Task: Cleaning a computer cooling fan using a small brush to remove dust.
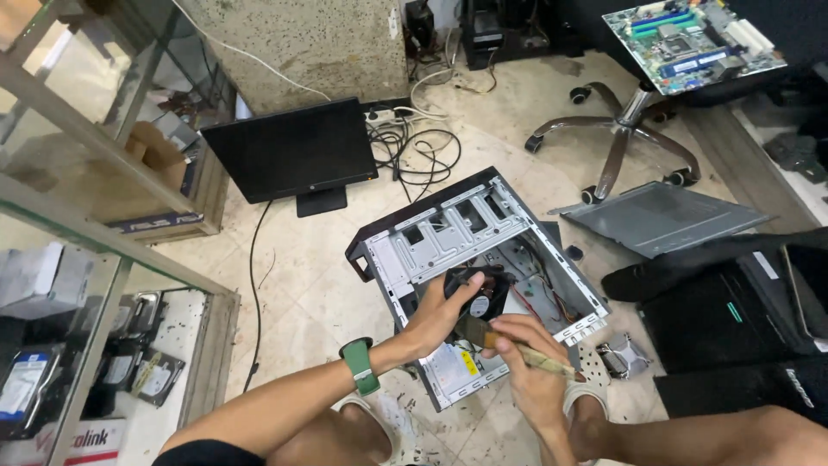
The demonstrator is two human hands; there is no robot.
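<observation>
Black case fan (477, 298) gripped in left hand (440, 312) fingers, right hand (528, 362) fingers closed on brush (517, 347), above open computer case (466, 250) on floor (302, 285).

- Fan (475, 298): lower left rim hidden under the left hand (438, 315).
- Brush (517, 349): handle partly covered by right hand (533, 373) fingers.
- Computer case (470, 250): near corner hidden behind both hands.
- Motherboard (693, 39): cut off at top edge.
- Shelf boxes (34, 280): blurred behind glass, contents unreadable.
</observation>
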